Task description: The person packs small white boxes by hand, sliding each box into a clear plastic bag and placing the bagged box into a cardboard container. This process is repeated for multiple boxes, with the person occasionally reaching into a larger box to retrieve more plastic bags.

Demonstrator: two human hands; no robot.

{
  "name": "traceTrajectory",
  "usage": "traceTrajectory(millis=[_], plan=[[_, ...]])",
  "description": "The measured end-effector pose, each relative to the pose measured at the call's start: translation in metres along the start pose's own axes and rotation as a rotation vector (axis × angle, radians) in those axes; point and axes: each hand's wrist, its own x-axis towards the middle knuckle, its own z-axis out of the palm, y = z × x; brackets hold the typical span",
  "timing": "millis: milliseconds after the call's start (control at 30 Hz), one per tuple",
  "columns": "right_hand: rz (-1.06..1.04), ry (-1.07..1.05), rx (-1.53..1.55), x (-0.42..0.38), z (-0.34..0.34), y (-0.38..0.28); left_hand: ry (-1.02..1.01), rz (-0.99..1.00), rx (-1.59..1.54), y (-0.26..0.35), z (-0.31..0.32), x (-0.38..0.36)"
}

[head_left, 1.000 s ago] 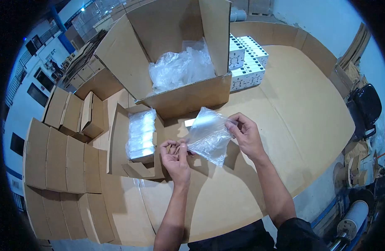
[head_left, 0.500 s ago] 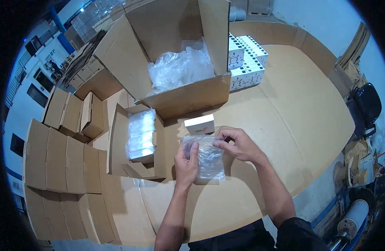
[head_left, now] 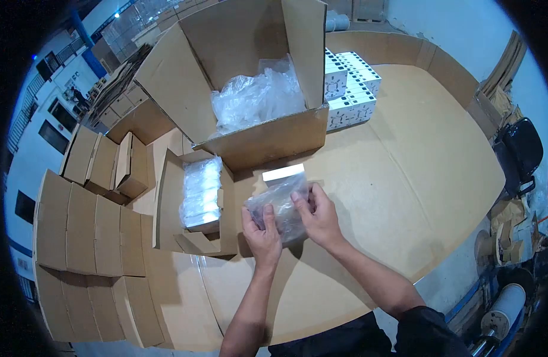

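Single head-worn view, looking forward and steeply down onto a cardboard-covered table [head_left: 404, 149]. Wide fisheye lens, dark vignette at the corners. Close range: both forearms entering from the bottom edge, left hand [head_left: 262, 229] and right hand [head_left: 316, 215] near frame centre. Large open carton [head_left: 256, 140] beyond them, stacked flat cartons [head_left: 83, 226] at left, floor and a chair [head_left: 520, 152] at far right.
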Motion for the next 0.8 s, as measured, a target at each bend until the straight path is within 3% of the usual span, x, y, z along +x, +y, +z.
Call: traceTrajectory(millis=[100, 200, 267, 500, 567, 800], plan=[[0.004, 0.007, -0.12, -0.003, -0.002, -0.009, 0.026, 0.063, 0.045, -0.004, 0.003, -0.004], [-0.016, 0.067, -0.077, -0.003, 0.0, -0.012, 0.062, -0.051, 0.012, -0.017, -0.002, 0.0], [-0.013, 0.049, -0.115, -0.003, -0.002, -0.008, 0.138, 0.029, 0.089, -0.024, -0.005, 0.004], [-0.072, 0.066, -0.017, 0.0, 0.0, -0.012, 0.152, 0.051, -0.014, -0.006, 0.001, 0.006], [-0.046, 0.068, 0.001, -0.001, -0.002, -0.01, 0.075, -0.005, -0.07, -0.008, -0.002, 0.003], [-0.074, 0.071, -0.047, -0.004, -0.004, -0.011, 0.126, 0.058, -0.016, -0.02, -0.005, 0.008]])
